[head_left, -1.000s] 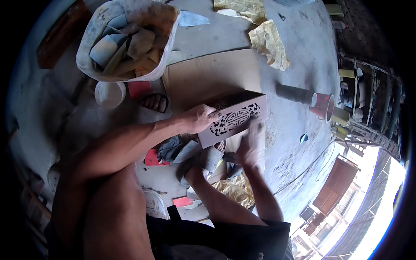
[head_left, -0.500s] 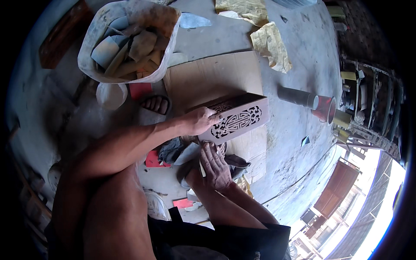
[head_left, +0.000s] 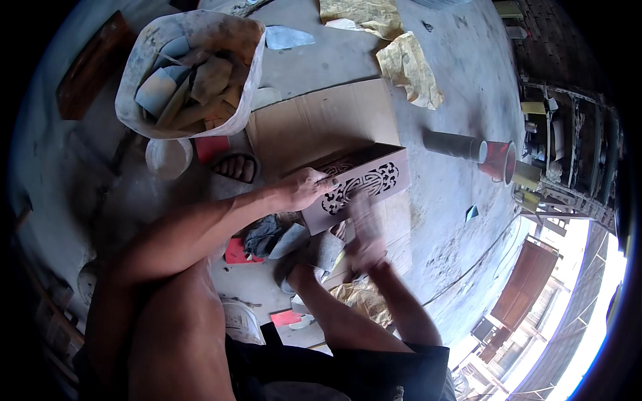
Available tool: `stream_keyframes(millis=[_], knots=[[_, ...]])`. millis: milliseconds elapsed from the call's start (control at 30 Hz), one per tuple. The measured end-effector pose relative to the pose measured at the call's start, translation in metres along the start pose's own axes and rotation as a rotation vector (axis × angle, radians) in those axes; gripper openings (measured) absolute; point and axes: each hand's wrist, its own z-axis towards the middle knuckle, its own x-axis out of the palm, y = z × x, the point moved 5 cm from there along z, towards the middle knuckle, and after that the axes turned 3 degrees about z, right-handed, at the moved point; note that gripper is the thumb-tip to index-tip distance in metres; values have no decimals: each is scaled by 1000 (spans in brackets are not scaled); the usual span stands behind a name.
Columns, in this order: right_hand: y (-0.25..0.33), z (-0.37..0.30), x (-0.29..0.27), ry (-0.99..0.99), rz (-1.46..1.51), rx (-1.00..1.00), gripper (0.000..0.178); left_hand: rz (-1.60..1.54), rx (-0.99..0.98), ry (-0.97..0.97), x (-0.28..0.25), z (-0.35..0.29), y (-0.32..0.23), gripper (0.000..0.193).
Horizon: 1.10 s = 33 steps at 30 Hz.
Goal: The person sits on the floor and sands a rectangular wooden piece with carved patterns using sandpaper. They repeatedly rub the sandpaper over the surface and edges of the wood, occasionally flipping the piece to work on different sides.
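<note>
A wooden box (head_left: 390,182) with an openwork carved pattern on its long side is tilted above a sheet of cardboard (head_left: 324,120). My left hand (head_left: 307,189) grips the box by its left upper edge, thumb on the carved face. My right hand (head_left: 366,234) is at the lower part of that face, smeared by motion. Its fingers are blurred, and whether anything lies under them cannot be made out. Beneath the box a sandal-clad foot shows in part. Close by lie a dark crumpled cloth (head_left: 263,235) and a greyish sheet piece (head_left: 289,240).
A whitish tub (head_left: 254,80) full of sheet scraps stands at the far left, beside a small white pot (head_left: 168,159). Crumpled yellowish paper (head_left: 409,70) lies at the back. A grey tube (head_left: 451,145) and a reddish cup-like container (head_left: 499,162) lie on the right.
My right hand has moved right and up from the box's lower left corner onto its carved face. My left hand keeps its grip. The whole view has shifted slightly.
</note>
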Motion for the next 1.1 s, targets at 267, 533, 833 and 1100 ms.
stream_keyframes(millis=[267, 533, 833, 1100], knots=[[24, 13, 16, -97, 156, 50, 61, -2, 94, -68, -1, 1, -9, 51], [-40, -50, -23, -457, 102, 504, 48, -94, 18, -63, -6, -1, -11, 49], [1, -64, 15, -340, 135, 521, 58, -64, 153, -339, -43, -18, -28, 24], [14, -101, -50, -710, 477, 725, 40, -186, 170, -317, -75, -135, -137, 28]])
